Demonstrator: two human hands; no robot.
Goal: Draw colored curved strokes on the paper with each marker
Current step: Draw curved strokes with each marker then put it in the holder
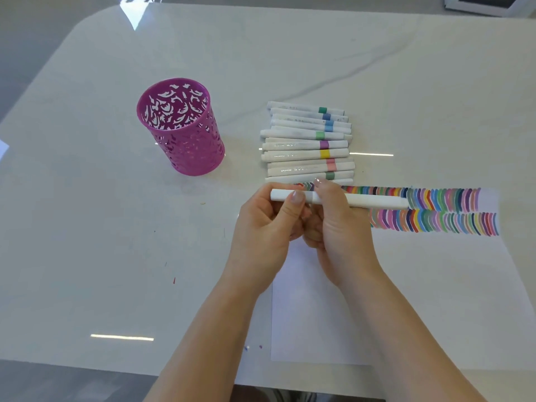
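A white marker [374, 201] lies level between both hands, above the top edge of the white paper [406, 285]. My left hand [266, 227] grips its left end, thumb on top. My right hand [336, 224] grips its middle, fingers curled round the barrel, which hides its colour band. Two rows of coloured curved strokes [441, 210] run along the paper's top. A stack of white markers [307, 143] with coloured bands lies just beyond the hands.
A magenta cut-out pen cup [182, 126] stands upright to the left of the marker stack, with nothing showing inside. The glossy white table [101, 227] carries a few small ink specks. A dark framed object [490, 2] sits at the far right corner.
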